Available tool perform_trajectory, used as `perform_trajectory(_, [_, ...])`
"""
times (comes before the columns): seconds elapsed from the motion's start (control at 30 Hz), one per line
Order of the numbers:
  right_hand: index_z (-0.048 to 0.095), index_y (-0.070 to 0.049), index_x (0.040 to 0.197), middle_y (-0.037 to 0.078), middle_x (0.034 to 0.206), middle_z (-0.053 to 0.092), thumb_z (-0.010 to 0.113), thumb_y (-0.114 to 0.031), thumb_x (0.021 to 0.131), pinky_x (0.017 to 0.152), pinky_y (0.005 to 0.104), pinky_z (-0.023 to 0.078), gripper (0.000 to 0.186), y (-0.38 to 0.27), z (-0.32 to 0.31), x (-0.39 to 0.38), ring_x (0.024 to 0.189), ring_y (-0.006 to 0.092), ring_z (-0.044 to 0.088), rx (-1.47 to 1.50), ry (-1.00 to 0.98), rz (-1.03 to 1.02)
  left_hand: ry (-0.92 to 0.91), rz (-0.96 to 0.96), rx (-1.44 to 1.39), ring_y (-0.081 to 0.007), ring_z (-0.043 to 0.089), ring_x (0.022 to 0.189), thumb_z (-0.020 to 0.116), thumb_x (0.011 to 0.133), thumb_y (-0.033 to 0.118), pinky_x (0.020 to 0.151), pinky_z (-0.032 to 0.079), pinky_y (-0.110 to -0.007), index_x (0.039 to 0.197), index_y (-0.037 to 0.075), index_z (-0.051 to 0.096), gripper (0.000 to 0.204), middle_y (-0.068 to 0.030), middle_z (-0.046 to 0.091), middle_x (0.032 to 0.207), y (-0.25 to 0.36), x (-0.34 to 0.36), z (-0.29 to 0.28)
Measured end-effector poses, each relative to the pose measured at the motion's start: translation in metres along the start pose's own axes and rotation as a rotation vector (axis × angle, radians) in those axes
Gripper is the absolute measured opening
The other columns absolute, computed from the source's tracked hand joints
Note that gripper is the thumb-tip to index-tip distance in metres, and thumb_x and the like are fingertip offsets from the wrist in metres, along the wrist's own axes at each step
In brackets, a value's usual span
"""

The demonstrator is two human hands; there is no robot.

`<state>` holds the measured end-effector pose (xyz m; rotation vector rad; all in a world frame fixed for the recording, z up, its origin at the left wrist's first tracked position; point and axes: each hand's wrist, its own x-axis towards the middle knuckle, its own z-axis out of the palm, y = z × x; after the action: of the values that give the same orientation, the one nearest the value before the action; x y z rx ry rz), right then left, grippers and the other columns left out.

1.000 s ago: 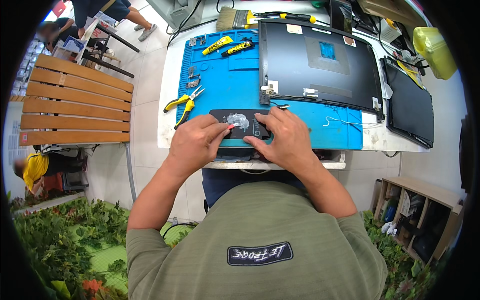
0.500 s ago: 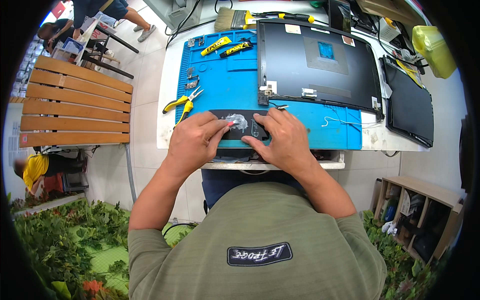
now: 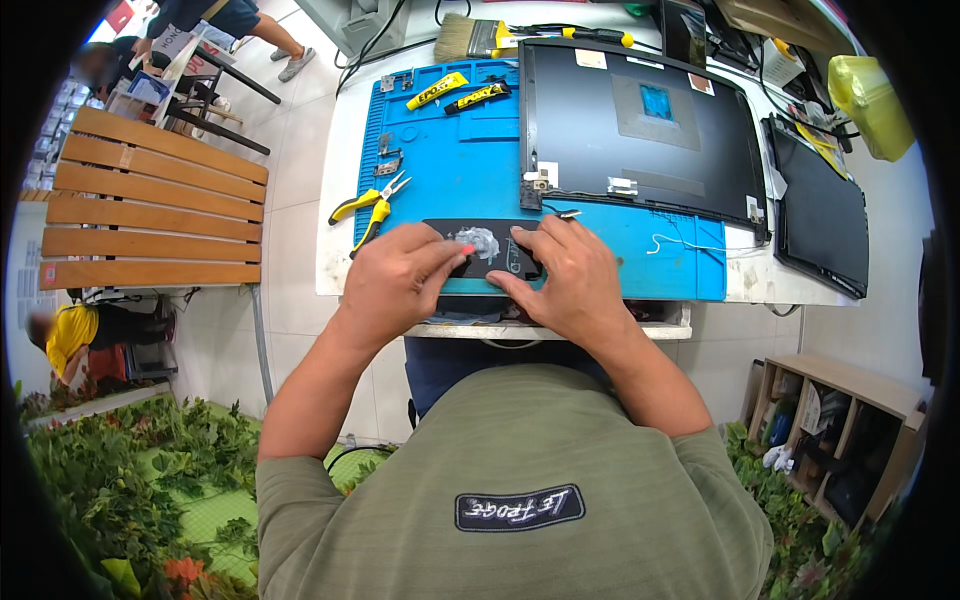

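Observation:
A flat black plate [image 3: 450,228] lies at the near edge of the blue work mat [image 3: 440,160], with a smeared patch of grey-white paste [image 3: 481,240] on it. My left hand [image 3: 398,280] is closed in a pinch on a small red-tipped stick [image 3: 468,249], whose end is in the paste. Thumb and fingers of my right hand [image 3: 570,270] grip the plate's right part, holding it flat. Beside my left hand rest yellow-and-black pliers [image 3: 372,212]. A dark laptop lid [image 3: 600,130] lies farther back on the mat's right side.
Two small squeeze tubes, one yellow [image 3: 438,91] and one black [image 3: 478,98], lie on the mat near metal hinges [image 3: 388,165]. A wide brush [image 3: 470,38] is at the back. More dark panels [image 3: 815,210] lie right. A slatted wooden bench [image 3: 160,200] stands left.
The red-tipped stick has shifted slightly within the paste. My right hand keeps its hold on the plate, and the whole view has moved a little.

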<state>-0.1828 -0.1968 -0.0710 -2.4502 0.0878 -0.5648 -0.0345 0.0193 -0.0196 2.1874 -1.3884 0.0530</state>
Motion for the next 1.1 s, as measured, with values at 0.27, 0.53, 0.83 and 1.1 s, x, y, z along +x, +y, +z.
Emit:
perform_trajectory(0.27, [0.082,0.000,0.120,0.012,0.105,0.073,0.099,-0.036,0.087,0.085,0.0473,0.058,0.052,0.000,0.000,0.000,0.097,0.0346,0.071,0.001,-0.009,0.015,-0.055,0.030,0.026,-0.0294,0.078,0.084,0.090,0.094,0.006,0.072,0.061,-0.041,0.108,0.008,0.089,0.014,-0.0082,0.080,0.095,-0.001,-0.002,0.000])
perform_trajectory(0.53, [0.082,0.000,0.120,0.013,0.105,0.074,0.099,-0.035,0.087,0.086,0.0476,0.058,0.051,-0.001,-0.001,0.000,0.097,0.0349,0.071,0.003,-0.014,0.016,-0.050,-0.046,0.044,-0.0301,0.077,0.083,0.090,0.094,0.008,0.072,0.061,-0.040,0.108,0.007,0.089,0.014,-0.0097,0.079,0.094,-0.006,-0.004,-0.013])
perform_trajectory(0.83, [0.082,0.001,0.121,0.013,0.105,0.073,0.099,-0.036,0.087,0.085,0.0476,0.058,0.053,-0.001,0.000,0.000,0.097,0.0346,0.071,-0.001,-0.018,0.014,-0.052,-0.067,0.020,-0.0309,0.076,0.082,0.089,0.095,0.008,0.071,0.060,-0.041,0.107,0.007,0.089,0.012,-0.0095,0.079,0.093,-0.003,-0.006,-0.011])
perform_trajectory(1.1, [0.082,0.001,0.122,0.012,0.106,0.074,0.099,-0.036,0.088,0.086,0.0473,0.058,0.052,0.000,0.000,-0.001,0.097,0.0344,0.071,-0.001,-0.027,0.016,-0.038,-0.091,0.030,-0.0305,0.076,0.081,0.088,0.096,0.008,0.072,0.059,-0.042,0.106,0.007,0.089,0.011,-0.0093,0.079,0.093,-0.013,-0.003,-0.023])
